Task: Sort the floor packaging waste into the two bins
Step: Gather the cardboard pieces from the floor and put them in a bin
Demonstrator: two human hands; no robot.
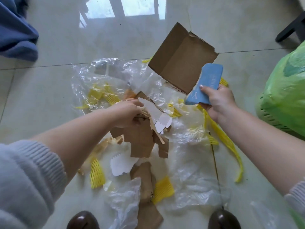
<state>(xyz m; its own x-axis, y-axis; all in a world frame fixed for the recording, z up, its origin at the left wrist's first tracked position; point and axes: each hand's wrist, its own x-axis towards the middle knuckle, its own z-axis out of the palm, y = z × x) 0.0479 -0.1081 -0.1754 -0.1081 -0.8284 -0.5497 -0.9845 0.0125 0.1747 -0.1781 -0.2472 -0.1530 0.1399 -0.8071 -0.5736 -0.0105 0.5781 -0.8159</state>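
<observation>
Right hand (217, 103) gripped two pieces, a brown cardboard panel (181, 58) and blue carton (204, 85); left hand (130, 113) clutched torn cardboard scraps (143, 138) (plastic-strewn floor (49, 90) below), green-lined bin (283, 96) at the floor's right edge.

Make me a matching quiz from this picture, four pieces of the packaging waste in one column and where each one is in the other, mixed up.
Things:
1. Blue paper box piece
2. Large brown cardboard box panel
3. Torn brown and white card scraps
4. Long yellow foam net strip

Places:
A. In the left hand grip
B. Lying on the floor under the right forearm
C. Pinched under the right hand thumb
D. Raised above the pile, behind the blue piece

Pairs: 1-C, 2-D, 3-A, 4-B
</observation>
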